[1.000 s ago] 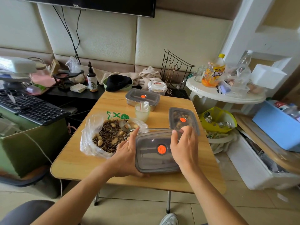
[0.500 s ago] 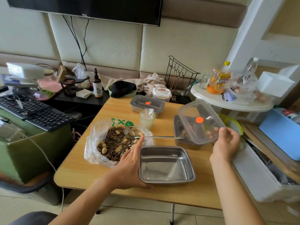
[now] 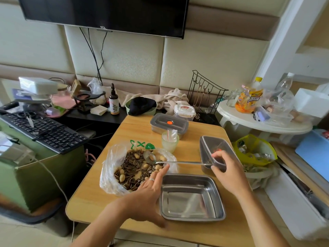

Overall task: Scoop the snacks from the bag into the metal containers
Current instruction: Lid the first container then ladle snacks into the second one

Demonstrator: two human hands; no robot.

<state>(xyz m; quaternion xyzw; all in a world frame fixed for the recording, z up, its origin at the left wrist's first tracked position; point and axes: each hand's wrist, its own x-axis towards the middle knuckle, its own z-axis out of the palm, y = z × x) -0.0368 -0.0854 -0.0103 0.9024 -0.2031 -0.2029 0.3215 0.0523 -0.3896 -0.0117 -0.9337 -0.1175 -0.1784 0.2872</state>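
**Open tray between both hands, lid in the right hand**

Surface: light wooden folding table (image 3: 99, 198).

Task items:
- Clear plastic bag (image 3: 108, 175), mouth open, left of table centre. It holds striped sunflower seeds mixed with pale peanuts (image 3: 131, 166).
- Long-handled metal spoon (image 3: 178, 162): bowl rests on the snacks with a peanut in it, and the handle runs right toward the right-hand tin.
- Shallow rectangular stainless steel container (image 3: 185, 202), uncovered and empty, at the near edge just right of the bag.
- Second steel container (image 3: 204, 167) near the right edge of the table, mostly covered by a clear plastic lid with grey rim and orange dot (image 3: 213, 145). Cannot tell whether the lid is seated or only resting on it.
- Third steel container, lidded (image 3: 169, 123), at the far edge.

Hands:
- Left hand (image 3: 149, 193): fingers straight and together, lying along the left wall of the empty container, holding nothing. A ring shows on one finger.
- Right hand (image 3: 229, 173): thumb and curled fingers pinch the near edge of the lid.

Other: pale green cup (image 3: 169, 145) with a small clear packet inside, standing just in front of the third container.
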